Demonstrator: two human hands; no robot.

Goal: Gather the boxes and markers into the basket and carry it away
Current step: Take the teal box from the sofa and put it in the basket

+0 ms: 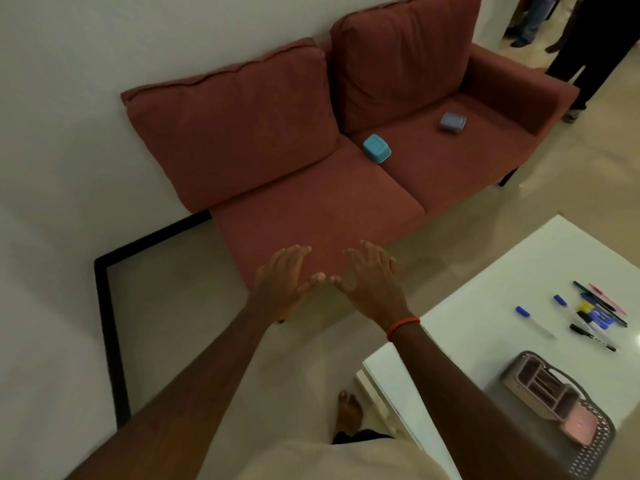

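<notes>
Both my hands out in front, palms down, holding nothing: left hand (285,280) and right hand (372,284) with fingers spread, thumbs nearly touching. 2 boxes on the red sofa (311,209): teal box (376,148) and grey box (452,122), well apart. Markers (588,315) scattered on the white table (485,306). Basket (568,407) on the same table, pink organizer (550,393) inside it.

left hand (285,285): bare | right hand (375,285): bare, and there's a thin orange-red band (402,328) at the wrist | forearms: bare | torso: cream garment (311,462) | foot (349,412): bare, dark hem (360,436) just above
</notes>
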